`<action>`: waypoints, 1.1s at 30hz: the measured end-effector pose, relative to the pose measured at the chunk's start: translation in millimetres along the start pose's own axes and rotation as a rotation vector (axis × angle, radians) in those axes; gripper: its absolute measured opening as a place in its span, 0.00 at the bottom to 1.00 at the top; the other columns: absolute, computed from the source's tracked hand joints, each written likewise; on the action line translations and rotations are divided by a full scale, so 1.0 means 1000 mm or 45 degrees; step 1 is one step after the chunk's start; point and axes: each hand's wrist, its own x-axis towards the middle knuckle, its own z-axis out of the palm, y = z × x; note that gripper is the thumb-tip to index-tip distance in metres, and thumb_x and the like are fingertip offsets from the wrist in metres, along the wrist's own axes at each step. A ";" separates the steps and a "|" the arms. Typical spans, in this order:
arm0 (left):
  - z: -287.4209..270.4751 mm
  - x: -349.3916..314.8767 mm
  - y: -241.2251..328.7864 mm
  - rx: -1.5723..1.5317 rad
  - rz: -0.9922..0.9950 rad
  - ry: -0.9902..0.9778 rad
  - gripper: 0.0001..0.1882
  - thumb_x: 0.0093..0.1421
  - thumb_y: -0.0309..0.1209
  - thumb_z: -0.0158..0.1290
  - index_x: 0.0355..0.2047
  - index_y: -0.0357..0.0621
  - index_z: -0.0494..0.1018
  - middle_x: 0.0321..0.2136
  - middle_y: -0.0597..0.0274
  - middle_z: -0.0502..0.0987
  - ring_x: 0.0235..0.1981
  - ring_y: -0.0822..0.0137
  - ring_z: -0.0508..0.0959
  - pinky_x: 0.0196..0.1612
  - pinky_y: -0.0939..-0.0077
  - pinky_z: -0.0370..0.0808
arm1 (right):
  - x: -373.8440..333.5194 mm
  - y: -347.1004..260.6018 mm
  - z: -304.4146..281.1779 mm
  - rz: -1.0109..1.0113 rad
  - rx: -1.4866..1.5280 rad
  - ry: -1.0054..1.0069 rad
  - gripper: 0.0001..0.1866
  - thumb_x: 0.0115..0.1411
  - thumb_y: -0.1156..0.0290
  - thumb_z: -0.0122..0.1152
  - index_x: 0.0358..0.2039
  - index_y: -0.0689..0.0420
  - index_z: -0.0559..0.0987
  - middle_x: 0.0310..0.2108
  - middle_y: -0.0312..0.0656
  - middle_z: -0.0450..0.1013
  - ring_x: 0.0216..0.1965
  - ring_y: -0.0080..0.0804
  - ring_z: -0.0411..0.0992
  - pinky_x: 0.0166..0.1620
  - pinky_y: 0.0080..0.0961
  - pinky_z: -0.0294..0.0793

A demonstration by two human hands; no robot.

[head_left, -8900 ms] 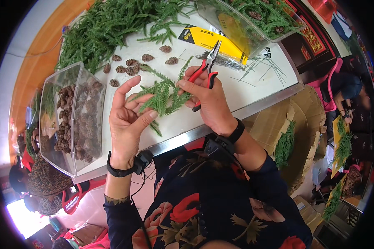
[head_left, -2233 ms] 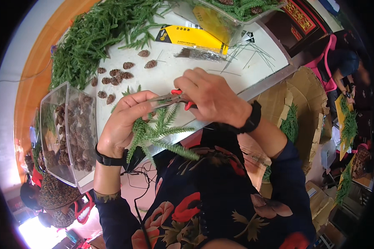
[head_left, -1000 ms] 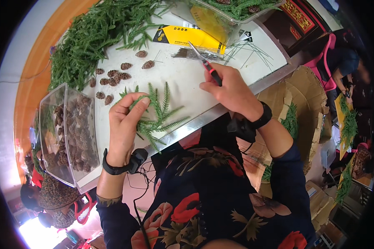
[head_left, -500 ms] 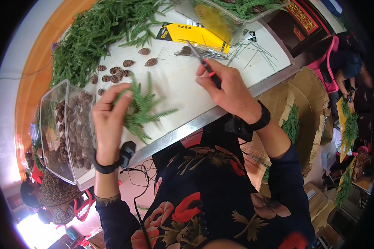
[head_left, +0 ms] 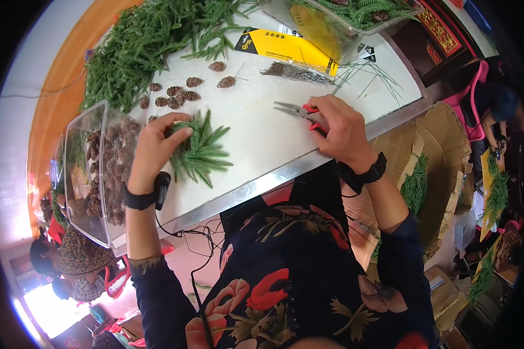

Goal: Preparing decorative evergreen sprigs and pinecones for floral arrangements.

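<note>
A sprig of green pine branches (head_left: 202,152) fans out from my left hand (head_left: 160,142), whose thumb and fingers pinch its base just above the white tabletop (head_left: 256,134). My right hand (head_left: 342,129) grips red-and-black handled pliers (head_left: 300,110); their jaws point left and look slightly parted, with nothing visible between them. Several brown pine cones (head_left: 180,96) lie beyond my left hand. Past the pliers rests a bundle of thin dark wires (head_left: 291,71), partly in clear wrapping.
A heap of green branches (head_left: 140,49) covers the far left. Clear bins hold pine cones (head_left: 117,168) at left and greenery (head_left: 370,13) at far right. A yellow package (head_left: 288,47) lies beside loose green wires (head_left: 372,75). Cardboard (head_left: 442,174) stands right of the table; another person sits beyond.
My right hand has lowered and turned, so the pliers now point left with their jaws in plain sight. The sprig in my left hand has turned and looks more gathered.
</note>
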 end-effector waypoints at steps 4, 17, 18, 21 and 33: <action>0.018 0.000 0.000 0.594 0.135 0.189 0.14 0.56 0.31 0.56 0.41 0.37 0.73 0.26 0.60 0.71 0.29 0.63 0.73 0.36 0.74 0.70 | -0.002 -0.002 0.002 -0.107 -0.109 0.011 0.18 0.40 0.75 0.65 0.35 0.55 0.74 0.28 0.41 0.71 0.30 0.42 0.71 0.30 0.32 0.71; 0.026 -0.018 -0.015 1.062 0.304 0.330 0.23 0.58 0.43 0.52 0.49 0.41 0.67 0.39 0.51 0.70 0.42 0.50 0.70 0.40 0.61 0.71 | -0.006 -0.004 0.004 -0.124 -0.114 0.111 0.18 0.38 0.76 0.64 0.34 0.54 0.73 0.26 0.40 0.68 0.28 0.42 0.69 0.28 0.33 0.69; 0.022 -0.017 -0.007 1.092 0.333 0.346 0.23 0.58 0.43 0.53 0.48 0.41 0.68 0.38 0.52 0.70 0.41 0.50 0.70 0.40 0.61 0.71 | -0.006 -0.004 0.003 -0.119 -0.117 0.108 0.18 0.38 0.76 0.64 0.34 0.54 0.73 0.26 0.40 0.67 0.28 0.41 0.69 0.28 0.33 0.69; -0.002 -0.011 0.030 1.177 0.327 0.264 0.22 0.58 0.43 0.53 0.47 0.42 0.69 0.38 0.51 0.72 0.41 0.50 0.72 0.41 0.63 0.71 | -0.006 -0.004 0.002 -0.113 -0.110 0.107 0.19 0.38 0.76 0.65 0.34 0.54 0.73 0.25 0.40 0.67 0.28 0.41 0.69 0.28 0.32 0.69; 0.000 0.188 0.018 1.157 0.419 0.204 0.08 0.55 0.34 0.51 0.34 0.48 0.76 0.30 0.52 0.77 0.31 0.51 0.78 0.34 0.58 0.74 | -0.005 -0.002 0.002 -0.083 -0.082 0.089 0.19 0.39 0.74 0.67 0.34 0.54 0.73 0.26 0.39 0.66 0.29 0.39 0.69 0.28 0.31 0.69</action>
